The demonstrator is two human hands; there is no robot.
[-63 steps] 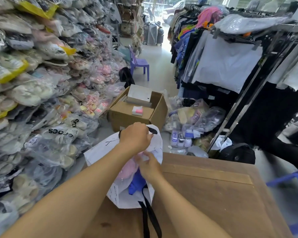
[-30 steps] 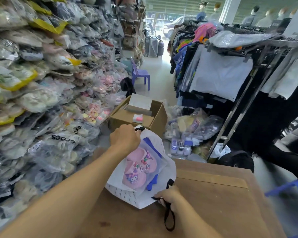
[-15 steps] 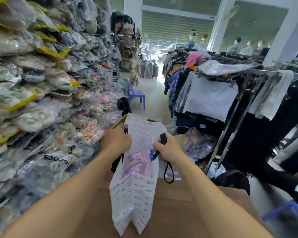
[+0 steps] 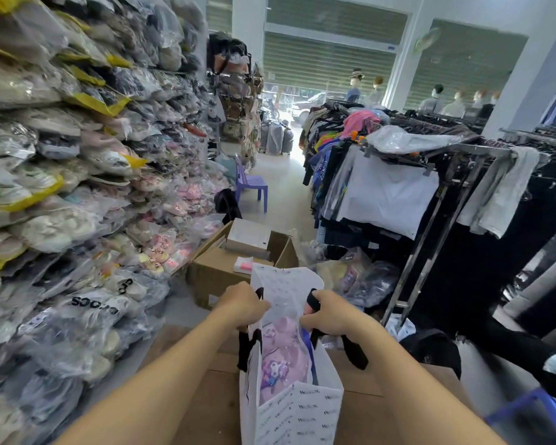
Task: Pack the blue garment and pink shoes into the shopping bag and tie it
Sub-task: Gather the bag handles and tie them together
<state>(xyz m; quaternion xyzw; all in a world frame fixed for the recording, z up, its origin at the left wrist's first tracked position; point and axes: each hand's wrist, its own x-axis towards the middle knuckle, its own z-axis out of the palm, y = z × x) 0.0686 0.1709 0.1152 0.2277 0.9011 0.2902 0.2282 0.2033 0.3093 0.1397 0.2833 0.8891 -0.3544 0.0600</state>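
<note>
the white bag [image 4: 297, 415] is held upright on the wooden surface [image 4: 212, 406]. its black straps are gripped by the closed left hand [image 4: 243, 305] and right hand [image 4: 329, 314]. pink shoes [image 4: 281, 354] and a blue garment [image 4: 309, 346] are seen inside.

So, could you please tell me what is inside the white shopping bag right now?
Inside the shopping bag, the pink shoes show in clear wrap, with a blue edge beside them, probably the garment. Anything lower is hidden by the bag's wall.
</note>
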